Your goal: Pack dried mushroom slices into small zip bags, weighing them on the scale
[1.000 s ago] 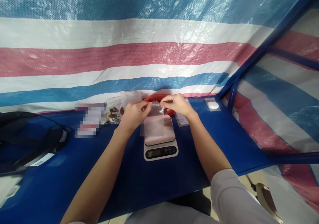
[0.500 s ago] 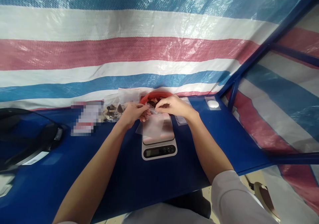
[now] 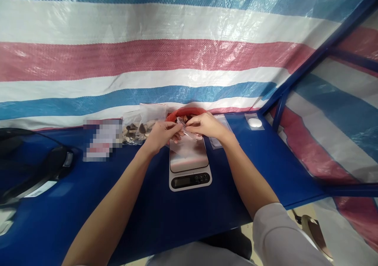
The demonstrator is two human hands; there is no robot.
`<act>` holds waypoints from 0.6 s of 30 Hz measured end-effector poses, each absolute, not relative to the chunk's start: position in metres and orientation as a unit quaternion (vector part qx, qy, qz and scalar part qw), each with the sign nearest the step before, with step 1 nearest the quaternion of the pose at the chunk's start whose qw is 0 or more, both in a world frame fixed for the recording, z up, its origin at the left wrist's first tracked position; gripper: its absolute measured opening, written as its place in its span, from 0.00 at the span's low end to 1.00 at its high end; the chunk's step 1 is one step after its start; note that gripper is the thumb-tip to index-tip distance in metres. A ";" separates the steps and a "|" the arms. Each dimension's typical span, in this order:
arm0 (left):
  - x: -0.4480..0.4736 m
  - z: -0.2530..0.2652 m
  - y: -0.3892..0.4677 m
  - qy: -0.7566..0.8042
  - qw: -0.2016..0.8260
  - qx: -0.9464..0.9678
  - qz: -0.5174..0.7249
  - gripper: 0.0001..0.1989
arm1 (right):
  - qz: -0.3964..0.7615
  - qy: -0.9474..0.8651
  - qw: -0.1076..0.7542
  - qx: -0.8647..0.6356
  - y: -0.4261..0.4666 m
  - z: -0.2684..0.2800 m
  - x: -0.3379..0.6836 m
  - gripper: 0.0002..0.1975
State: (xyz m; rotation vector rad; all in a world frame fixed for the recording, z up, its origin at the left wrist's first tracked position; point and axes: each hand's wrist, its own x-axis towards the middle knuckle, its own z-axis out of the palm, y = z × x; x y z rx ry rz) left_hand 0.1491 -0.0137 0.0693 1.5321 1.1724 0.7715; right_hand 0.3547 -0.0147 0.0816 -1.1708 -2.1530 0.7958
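Note:
Between my two hands is a clear plastic bag (image 3: 189,133), held above the back of a digital kitchen scale (image 3: 189,155). My left hand (image 3: 162,135) pinches the bag's left side between thumb and fingers. On the other side, my right hand (image 3: 206,125) has its fingertips closed on the bag near the top. Just behind the hands stands a red-orange basket (image 3: 189,110) with dark brown pieces in it, partly hidden by my fingers. The scale's display looks dark.
Left of the scale lie clear bags of brown and pale pieces (image 3: 134,133) and a blurred-out packet (image 3: 103,140). A flat clear packet (image 3: 217,142) and a white oval object (image 3: 254,123) lie to the right. A black strapped object (image 3: 56,163) occupies the blue table's (image 3: 159,218) left end.
The clear bag has shifted and now slants between my fingertips, where before it hung lower over the scale plate. Both hands have moved slightly. The camera view has shifted a little.

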 end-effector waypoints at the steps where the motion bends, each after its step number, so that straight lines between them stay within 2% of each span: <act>1: 0.149 0.069 -0.013 0.486 0.502 0.641 0.317 0.20 | 0.312 -0.794 0.279 -0.441 -0.015 0.081 0.355 0.14; 5: 0.146 0.072 -0.013 0.495 0.455 0.674 0.305 0.17 | 0.368 -0.749 0.297 -0.463 -0.013 0.077 0.360 0.11; 11: 0.144 0.078 -0.017 0.521 0.291 0.745 0.299 0.16 | 0.451 -0.676 0.319 -0.488 -0.009 0.075 0.373 0.06; 14: 0.148 0.073 -0.018 0.493 0.240 0.771 0.325 0.14 | 0.467 -0.664 0.322 -0.487 -0.009 0.076 0.375 0.05; 16: 0.153 0.066 -0.018 0.469 0.208 0.780 0.358 0.18 | 0.472 -0.659 0.324 -0.488 -0.009 0.077 0.375 0.04; 18: 0.158 0.059 -0.019 0.455 0.183 0.789 0.371 0.28 | 0.479 -0.651 0.324 -0.491 -0.011 0.079 0.374 0.04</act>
